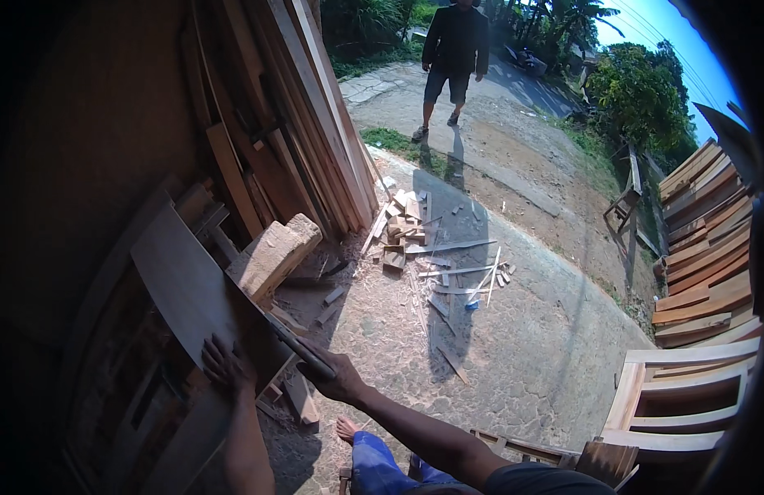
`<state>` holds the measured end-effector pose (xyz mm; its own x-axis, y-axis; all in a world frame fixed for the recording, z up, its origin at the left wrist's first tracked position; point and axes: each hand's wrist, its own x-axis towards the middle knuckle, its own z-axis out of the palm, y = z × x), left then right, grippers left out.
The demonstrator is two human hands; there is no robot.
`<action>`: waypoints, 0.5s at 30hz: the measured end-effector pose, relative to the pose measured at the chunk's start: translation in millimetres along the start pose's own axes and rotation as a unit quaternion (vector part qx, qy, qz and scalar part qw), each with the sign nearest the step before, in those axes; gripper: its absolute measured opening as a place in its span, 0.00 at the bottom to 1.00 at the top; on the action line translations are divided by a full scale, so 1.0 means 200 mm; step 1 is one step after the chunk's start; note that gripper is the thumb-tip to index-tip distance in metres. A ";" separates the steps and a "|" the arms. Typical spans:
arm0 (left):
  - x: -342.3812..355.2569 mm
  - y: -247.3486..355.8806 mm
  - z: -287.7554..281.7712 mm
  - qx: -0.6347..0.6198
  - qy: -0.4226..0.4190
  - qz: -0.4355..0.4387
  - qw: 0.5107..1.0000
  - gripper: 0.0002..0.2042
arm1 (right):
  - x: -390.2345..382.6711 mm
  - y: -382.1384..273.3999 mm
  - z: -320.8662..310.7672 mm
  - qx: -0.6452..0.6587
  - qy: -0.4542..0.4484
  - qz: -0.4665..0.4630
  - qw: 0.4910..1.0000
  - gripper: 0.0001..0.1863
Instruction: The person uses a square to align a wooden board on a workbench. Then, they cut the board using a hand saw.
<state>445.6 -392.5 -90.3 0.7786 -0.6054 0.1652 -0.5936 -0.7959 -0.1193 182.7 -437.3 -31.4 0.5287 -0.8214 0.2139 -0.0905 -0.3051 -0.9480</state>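
A thin, pale wooden panel (182,285) slants across the left side, its near part in brown shade. My left hand (225,365) lies on this panel with the fingers spread. At the panel's right edge, my right hand (339,378) is closed around a long, narrow dark tool (303,346) with a lighter edge. The tool's exact kind is hard to make out in the shade. Just beyond the panel, a thick, rough wooden beam (275,256) rests at a slant. A short wood block (301,400) sits below my right hand.
Tall planks (316,124) lean at the back left. Offcuts (406,219) and thin strips (456,270) litter the concrete floor (514,355). On the right are a wooden frame (625,396) and stacked boards (703,280). A person (456,49) stands on the path ahead.
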 end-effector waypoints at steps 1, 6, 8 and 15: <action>-0.01 0.00 0.01 -0.003 -0.006 -0.001 1.000 0.32 | -0.01 0.01 0.00 -0.009 0.003 -0.004 1.000 0.33; 0.00 0.01 0.01 -0.001 -0.008 -0.001 1.000 0.32 | -0.01 0.02 -0.01 -0.002 0.016 -0.025 1.000 0.33; -0.02 0.01 0.00 -0.001 -0.019 -0.005 1.000 0.32 | -0.02 0.03 0.00 0.003 0.023 -0.032 0.999 0.33; -0.02 0.02 0.01 0.020 0.007 -0.001 1.000 0.30 | 0.00 0.00 -0.01 -0.003 -0.001 -0.007 1.000 0.36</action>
<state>440.9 -393.2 -92.4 0.7760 -0.6046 0.1795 -0.5838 -0.7963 -0.1582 180.1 -437.8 -31.4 0.5325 -0.8155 0.2270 -0.0872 -0.3195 -0.9436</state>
